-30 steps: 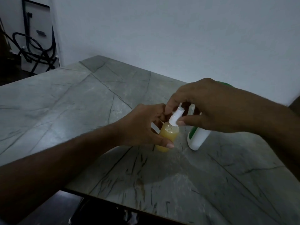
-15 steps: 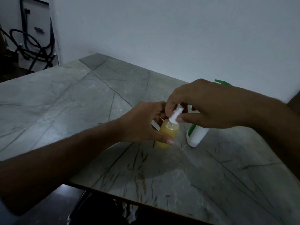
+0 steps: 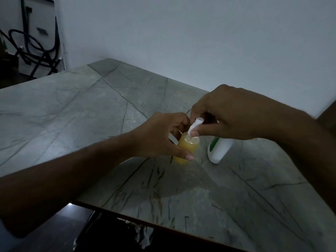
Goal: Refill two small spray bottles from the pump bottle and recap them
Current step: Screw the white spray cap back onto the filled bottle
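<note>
A: Looking down from the head view, what stands on the table [image 3: 109,110]?

B: A small spray bottle [image 3: 186,149], a round clear plastic cylinder full of cloudy yellow-orange liquid. It stands upright on the grey stone-look top, which is matt and crossed by dark veins.

A: Who has hold of it?

B: The left hand [image 3: 160,135] is wrapped round its body, thumb across the front, fingers curled behind. The right hand [image 3: 223,115] pinches the white spray cap [image 3: 195,125] between thumb and forefinger. The cap is a slim smooth tube, tilted, its lower end at the bottle's open neck.

A: And the pump bottle [image 3: 218,148]?

B: Just right of the small one, white, rounded, with a green mark. Its top is hidden behind the right hand.

A: Anything hard to read?

B: The light is dim. Something pale shows behind the left fingers, but I cannot tell what it is. Dark cables [image 3: 32,46] hang at far left.
</note>
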